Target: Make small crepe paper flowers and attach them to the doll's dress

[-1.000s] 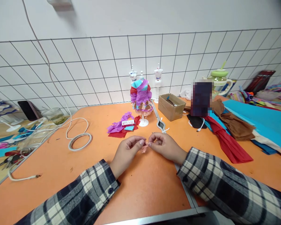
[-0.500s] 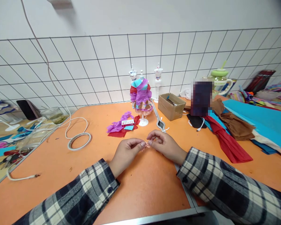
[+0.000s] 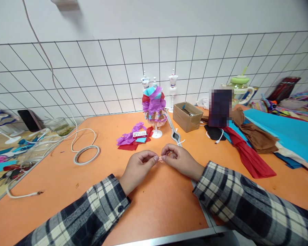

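A small piece of pink crepe paper [image 3: 160,159] is pinched between my two hands, just above the orange table [image 3: 154,212]. My left hand [image 3: 139,168] grips its left side between thumb and forefinger. From the other side, the thumb and forefinger of my right hand [image 3: 182,161] are closed on it. Most of the piece is hidden by fingertips, so its exact shape is unclear. Beyond the hands stands a mini dress form in a purple, red and blue paper dress [image 3: 155,106]. Purple and red paper scraps [image 3: 127,139] lie left of its base, with a small red-and-white box [image 3: 140,134] on them.
A cardboard box [image 3: 187,118] sits behind my right hand. On the left are a roll of tape [image 3: 87,155] and a white cable [image 3: 23,196]. Red paper [image 3: 254,157], brown paper [image 3: 259,135] and blue paper [image 3: 284,128] spread across the right, near a green-lidded cup [image 3: 240,82].
My right fingertips have come slightly closer to the left ones, and less of the pink paper shows between them. Otherwise the hands stay in place.
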The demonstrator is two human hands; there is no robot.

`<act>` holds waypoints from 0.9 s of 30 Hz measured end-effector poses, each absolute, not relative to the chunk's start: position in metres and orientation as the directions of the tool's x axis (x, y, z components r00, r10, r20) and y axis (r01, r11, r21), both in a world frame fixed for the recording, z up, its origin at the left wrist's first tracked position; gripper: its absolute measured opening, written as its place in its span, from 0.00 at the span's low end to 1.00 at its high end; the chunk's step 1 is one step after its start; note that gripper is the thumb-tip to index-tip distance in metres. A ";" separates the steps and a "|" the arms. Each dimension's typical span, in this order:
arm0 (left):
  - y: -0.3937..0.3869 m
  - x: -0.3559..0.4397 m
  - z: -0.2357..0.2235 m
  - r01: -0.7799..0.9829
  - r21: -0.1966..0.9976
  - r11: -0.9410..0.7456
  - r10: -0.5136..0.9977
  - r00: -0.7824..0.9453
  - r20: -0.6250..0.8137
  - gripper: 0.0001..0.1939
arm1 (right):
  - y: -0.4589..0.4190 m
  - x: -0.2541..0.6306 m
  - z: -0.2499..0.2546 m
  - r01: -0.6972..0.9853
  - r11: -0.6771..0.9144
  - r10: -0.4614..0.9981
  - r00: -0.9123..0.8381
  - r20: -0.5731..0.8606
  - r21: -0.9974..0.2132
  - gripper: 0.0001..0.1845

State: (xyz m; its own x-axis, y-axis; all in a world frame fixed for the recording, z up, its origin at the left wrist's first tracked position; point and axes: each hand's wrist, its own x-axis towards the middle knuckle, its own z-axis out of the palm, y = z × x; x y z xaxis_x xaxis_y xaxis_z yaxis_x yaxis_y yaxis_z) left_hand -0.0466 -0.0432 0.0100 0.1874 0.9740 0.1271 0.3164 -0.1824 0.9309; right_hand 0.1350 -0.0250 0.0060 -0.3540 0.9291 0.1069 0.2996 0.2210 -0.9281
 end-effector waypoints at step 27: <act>-0.039 -0.045 0.002 -0.294 0.944 0.152 0.943 0.329 -0.049 0.09 | -0.028 0.126 0.000 0.047 0.095 0.971 -0.225 0.082 -0.994 0.17</act>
State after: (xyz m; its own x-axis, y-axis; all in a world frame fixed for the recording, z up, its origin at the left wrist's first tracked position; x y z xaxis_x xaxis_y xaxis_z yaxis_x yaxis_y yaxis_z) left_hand -0.0446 -0.0391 0.0016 0.3294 0.9429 -0.0491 -0.2940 0.1518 0.9437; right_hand 0.1260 -0.0275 0.0000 -0.2248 0.9709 0.0820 0.0467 0.0948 -0.9944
